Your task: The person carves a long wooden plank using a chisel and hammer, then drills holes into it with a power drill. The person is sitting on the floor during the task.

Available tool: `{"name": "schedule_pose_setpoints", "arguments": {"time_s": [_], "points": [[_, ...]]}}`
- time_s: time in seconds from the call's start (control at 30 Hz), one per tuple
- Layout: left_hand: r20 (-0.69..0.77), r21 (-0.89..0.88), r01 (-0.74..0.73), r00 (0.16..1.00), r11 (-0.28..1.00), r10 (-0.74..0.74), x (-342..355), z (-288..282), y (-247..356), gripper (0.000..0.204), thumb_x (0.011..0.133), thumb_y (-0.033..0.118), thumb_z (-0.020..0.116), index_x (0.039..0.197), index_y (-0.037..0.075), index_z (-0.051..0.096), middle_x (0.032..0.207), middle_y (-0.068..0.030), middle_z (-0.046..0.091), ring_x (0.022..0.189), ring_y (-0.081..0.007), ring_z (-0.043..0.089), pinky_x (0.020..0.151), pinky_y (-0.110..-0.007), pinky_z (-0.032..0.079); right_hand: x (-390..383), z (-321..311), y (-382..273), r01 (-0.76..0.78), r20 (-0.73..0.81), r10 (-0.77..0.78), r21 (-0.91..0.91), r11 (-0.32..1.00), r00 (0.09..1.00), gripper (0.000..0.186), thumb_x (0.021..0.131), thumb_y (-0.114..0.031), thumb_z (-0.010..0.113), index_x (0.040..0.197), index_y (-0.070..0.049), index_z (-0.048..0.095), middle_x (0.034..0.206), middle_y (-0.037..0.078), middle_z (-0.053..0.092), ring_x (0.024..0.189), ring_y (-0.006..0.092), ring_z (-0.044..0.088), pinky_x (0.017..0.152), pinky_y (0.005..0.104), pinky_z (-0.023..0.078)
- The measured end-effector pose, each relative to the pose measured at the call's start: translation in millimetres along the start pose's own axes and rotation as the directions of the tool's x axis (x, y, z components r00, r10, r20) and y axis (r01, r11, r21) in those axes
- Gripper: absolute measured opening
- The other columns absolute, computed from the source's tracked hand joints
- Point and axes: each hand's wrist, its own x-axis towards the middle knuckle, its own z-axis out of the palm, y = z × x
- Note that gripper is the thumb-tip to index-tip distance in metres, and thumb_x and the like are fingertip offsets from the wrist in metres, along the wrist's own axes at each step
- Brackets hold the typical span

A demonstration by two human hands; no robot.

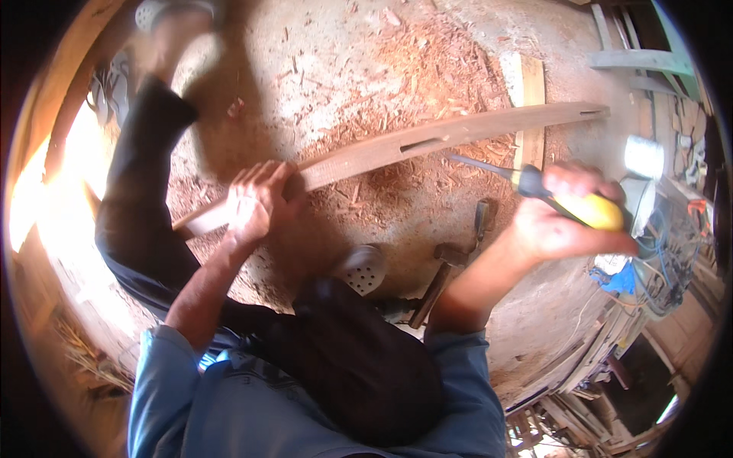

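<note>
Wooden beam point(351, 162) looked pale reddish brown, slots point(422, 144) in it near black. Tool handle point(595, 212) showed bright yellow with black; tool shaft point(485, 164), dark grey. Shavings point(435, 65) were rusty orange over grey-tan floor point(328, 38). Shirt point(252, 420) was blue, trousers point(137, 206) black. Shoe point(366, 267) was pale grey, dotted with dark holes. Short board point(533, 79) was pale yellow.

Upper-left shoe point(146, 15) blurred, tool handle point(602, 213) partly hidden
</note>
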Motion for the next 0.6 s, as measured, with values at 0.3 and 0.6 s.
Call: {"name": "schedule_pose_setpoints", "arguments": {"time_s": [0.3, 0.6], "points": [[0.069, 0.043, 0.043, 0.997, 0.998, -0.046, -2.3, 4.8, -2.6, 0.05, 0.073, 0.035, 0.089, 0.111, 0.009, 0.071, 0.105, -0.012, 0.075, 0.097, -0.0318, 0.073, 0.091, -0.045, 0.057, -35.9, -45.4, -7.9, -0.165, -0.024, 0.167, 0.064, 0.984, 0.986, 0.083, 0.099, -0.075, 0.029, 0.115, 0.001, 0.057, 0.094, 0.014, 0.059, 0.078, 0.027, 0.06, 0.077, 0.0414, 0.052], [0.085, 0.077, 0.087, 0.992, 0.993, -0.093, 3.5, 6.5, 7.4, 0.054, 0.079, 0.036, 0.089, 0.122, 0.013, 0.069, 0.102, -0.0093, 0.075, 0.09, -0.0283, 0.074, 0.082, -0.041, 0.059, -62.7, -88.5, -7.1, -0.151, -0.036, 0.147, -0.13, 0.98, 0.988, 0.05, 0.105, -0.049, 0.059, 0.115, -0.002, 0.044, 0.102, 0.023, 0.065, 0.062, 0.0245, 0.069, 0.046, 0.0326, 0.06]]}}
